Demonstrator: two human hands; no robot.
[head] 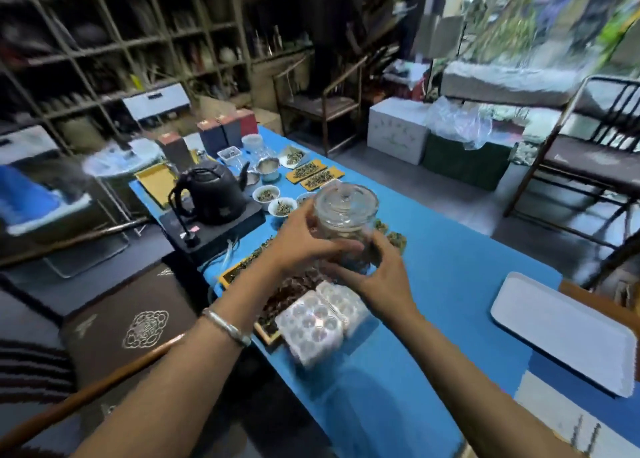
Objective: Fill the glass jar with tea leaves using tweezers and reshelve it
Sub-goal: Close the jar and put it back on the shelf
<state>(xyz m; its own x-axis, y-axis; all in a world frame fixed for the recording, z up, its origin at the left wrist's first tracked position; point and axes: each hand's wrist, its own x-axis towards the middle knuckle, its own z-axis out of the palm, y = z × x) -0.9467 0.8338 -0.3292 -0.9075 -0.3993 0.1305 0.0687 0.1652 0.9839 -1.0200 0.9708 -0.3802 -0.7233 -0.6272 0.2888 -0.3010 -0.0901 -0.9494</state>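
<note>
Looks like filling's done: both hands, left hand [304, 239] and right hand [377, 274], have fingers wrapped round the lidded clear glass jar [344, 222], held above the blue tabletop [450, 267], so next it needs carrying to the dark wooden shelves [121, 42].

The kettle [211, 194] stands left of the bowls [266, 194] on the table [450, 284].

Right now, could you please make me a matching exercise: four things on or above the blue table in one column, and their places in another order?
Things:
1. glass jar
2. black kettle
3. white tray
4. clear plastic mould

Places:
A. right edge of the table
B. held up in both hands
C. on a black base, left side
D. below the jar, near the wrists

Pairs: 1-B, 2-C, 3-A, 4-D
</note>
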